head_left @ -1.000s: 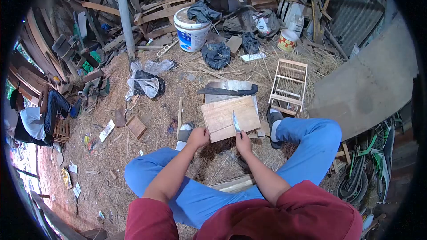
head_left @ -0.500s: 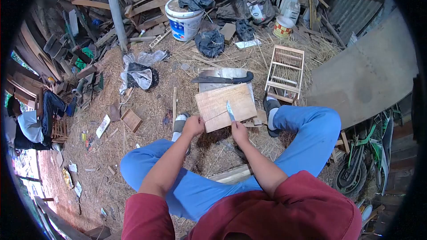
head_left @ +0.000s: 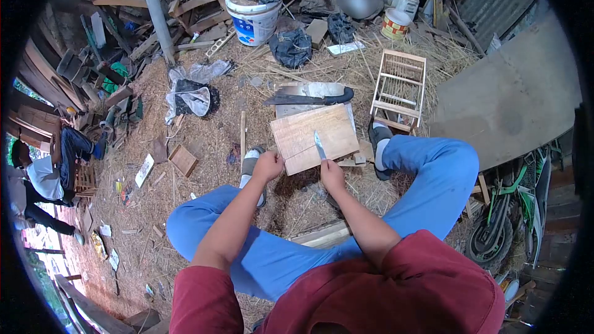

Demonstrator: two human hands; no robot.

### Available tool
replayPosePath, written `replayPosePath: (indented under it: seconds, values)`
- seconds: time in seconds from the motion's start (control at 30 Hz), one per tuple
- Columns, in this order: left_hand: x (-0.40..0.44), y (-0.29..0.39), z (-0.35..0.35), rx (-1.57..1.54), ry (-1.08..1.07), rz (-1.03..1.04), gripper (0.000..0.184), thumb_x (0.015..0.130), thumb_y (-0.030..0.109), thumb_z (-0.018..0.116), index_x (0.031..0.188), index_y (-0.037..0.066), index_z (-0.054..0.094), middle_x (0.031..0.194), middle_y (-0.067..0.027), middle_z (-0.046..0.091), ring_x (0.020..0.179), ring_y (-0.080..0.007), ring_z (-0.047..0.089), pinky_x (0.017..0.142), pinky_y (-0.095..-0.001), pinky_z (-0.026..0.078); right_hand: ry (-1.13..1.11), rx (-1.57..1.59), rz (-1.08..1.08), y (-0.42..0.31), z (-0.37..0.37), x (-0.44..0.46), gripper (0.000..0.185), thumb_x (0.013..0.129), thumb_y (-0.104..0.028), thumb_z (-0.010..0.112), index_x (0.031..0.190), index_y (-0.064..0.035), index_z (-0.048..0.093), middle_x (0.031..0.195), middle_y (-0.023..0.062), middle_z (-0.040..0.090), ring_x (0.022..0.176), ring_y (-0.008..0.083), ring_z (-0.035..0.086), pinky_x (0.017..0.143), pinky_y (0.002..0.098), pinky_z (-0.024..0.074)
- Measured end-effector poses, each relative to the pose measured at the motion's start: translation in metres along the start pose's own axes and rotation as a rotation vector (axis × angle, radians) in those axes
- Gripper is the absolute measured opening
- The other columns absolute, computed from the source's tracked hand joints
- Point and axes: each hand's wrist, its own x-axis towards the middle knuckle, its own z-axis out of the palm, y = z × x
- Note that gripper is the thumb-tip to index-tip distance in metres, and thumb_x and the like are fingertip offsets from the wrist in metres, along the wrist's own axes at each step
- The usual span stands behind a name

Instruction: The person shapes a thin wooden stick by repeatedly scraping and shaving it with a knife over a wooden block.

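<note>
My right hand (head_left: 333, 175) is closed around the handle of a knife (head_left: 319, 144), whose pale blade lies over a flat wooden board (head_left: 334, 127). The board tilts in front of my shins. At its left corner is my left hand (head_left: 268, 166), fingers curled in a pinch. A thin dark line runs over the board from these fingers towards the blade; I cannot tell whether it is a thin strip or a crack. Just beyond the board lies a machete (head_left: 309, 96) with a black curved handle. A slatted wooden frame (head_left: 399, 86) stands by my right foot.
A small wooden tray (head_left: 183, 162) lies left on the straw-strewn ground. White buckets (head_left: 252, 21), black plastic bags (head_left: 291, 48) and scrap wood fill the back. A large sheet (head_left: 501, 93) and a green motorbike (head_left: 513, 204) are right. Another person (head_left: 46, 176) sits far left.
The view has shifted slightly. Both hands keep nearly the same place at the board, with the knife still over it. At far left, a dark-clothed leg and foot have come into view.
</note>
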Motion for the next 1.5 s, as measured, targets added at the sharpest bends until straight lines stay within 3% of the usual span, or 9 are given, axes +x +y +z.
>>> replayPosePath:
  seconds: [0.67,0.73,0.9,1.0,1.23,1.33,1.4,1.47,1.5]
  values:
    - [-0.002,0.001,-0.002,0.018,-0.012,0.012,0.028,0.088,0.025,0.068,0.084,-0.002,0.066,0.082,-0.0253,0.068,0.081,-0.0429,0.068,0.074,-0.0478,0.053,-0.077,0.066,0.044,0.006,0.015,-0.015,0.048,0.103,-0.041,0.046,0.091,0.0009,0.066,0.089,0.0285,0.067,0.090,0.0493,0.064,0.080,0.0563,0.0498]
    - [-0.001,0.004,-0.002,0.017,-0.017,0.006,0.027,0.088,0.025,0.068,0.085,-0.002,0.066,0.082,-0.0252,0.068,0.081,-0.0427,0.068,0.074,-0.0476,0.053,-0.101,-0.039,-0.132,0.002,0.022,-0.027,0.050,0.104,-0.041,0.045,0.089,0.0023,0.066,0.089,0.0282,0.067,0.089,0.0495,0.064,0.077,0.0546,0.0494]
    - [-0.002,-0.001,0.000,0.023,-0.017,0.048,0.026,0.088,0.024,0.068,0.086,-0.002,0.067,0.083,-0.0247,0.069,0.081,-0.0419,0.068,0.074,-0.0472,0.053,-0.043,0.049,-0.022,0.004,0.020,-0.020,0.050,0.104,-0.041,0.045,0.088,0.0020,0.065,0.090,0.0295,0.067,0.091,0.0496,0.064,0.078,0.0559,0.0500]
    - [-0.003,0.000,-0.002,0.020,-0.014,0.029,0.026,0.088,0.024,0.069,0.086,-0.002,0.067,0.082,-0.0242,0.068,0.080,-0.0416,0.068,0.074,-0.0468,0.053,0.022,0.011,-0.056,0.007,0.023,-0.022,0.054,0.104,-0.041,0.047,0.081,0.0051,0.063,0.080,0.0298,0.063,0.079,0.0496,0.062,0.069,0.0552,0.0460]
    - [0.000,-0.007,0.001,0.030,-0.019,0.053,0.026,0.088,0.024,0.069,0.087,-0.002,0.067,0.083,-0.0244,0.069,0.081,-0.0425,0.068,0.075,-0.0474,0.054,-0.085,0.050,-0.026,0.010,0.017,-0.018,0.053,0.104,-0.042,0.043,0.088,0.0028,0.066,0.087,0.0287,0.067,0.086,0.0504,0.064,0.075,0.0549,0.0499]
    - [0.003,-0.007,0.003,0.062,-0.011,0.075,0.029,0.090,0.029,0.069,0.086,0.000,0.064,0.079,-0.0200,0.068,0.076,-0.0365,0.068,0.070,-0.0449,0.052,-0.070,0.076,0.020,0.008,0.018,-0.013,0.054,0.104,-0.042,0.043,0.086,0.0029,0.067,0.085,0.0286,0.067,0.085,0.0498,0.065,0.076,0.0547,0.0499]
    - [0.002,-0.006,0.001,0.030,-0.019,0.066,0.027,0.089,0.024,0.069,0.088,-0.002,0.067,0.086,-0.0250,0.069,0.083,-0.0422,0.068,0.075,-0.0482,0.053,-0.064,0.032,-0.029,0.015,0.010,-0.004,0.054,0.104,-0.043,0.043,0.087,0.0026,0.067,0.087,0.0288,0.067,0.086,0.0496,0.065,0.077,0.0551,0.0497]
    - [-0.002,-0.002,-0.002,0.035,-0.035,0.051,0.026,0.089,0.024,0.069,0.089,-0.002,0.067,0.086,-0.0249,0.069,0.083,-0.0421,0.068,0.076,-0.0481,0.053,-0.068,0.111,0.064,0.021,0.020,-0.004,0.055,0.104,-0.043,0.042,0.087,0.0026,0.067,0.088,0.0290,0.067,0.088,0.0493,0.065,0.078,0.0557,0.0497]
    - [-0.003,0.000,-0.001,0.035,-0.043,0.036,0.026,0.089,0.024,0.068,0.089,-0.002,0.067,0.086,-0.0247,0.069,0.083,-0.0421,0.068,0.076,-0.0481,0.053,-0.088,0.028,-0.032,0.013,0.021,-0.016,0.055,0.104,-0.043,0.043,0.087,0.0028,0.067,0.088,0.0291,0.067,0.088,0.0491,0.065,0.078,0.0559,0.0497]
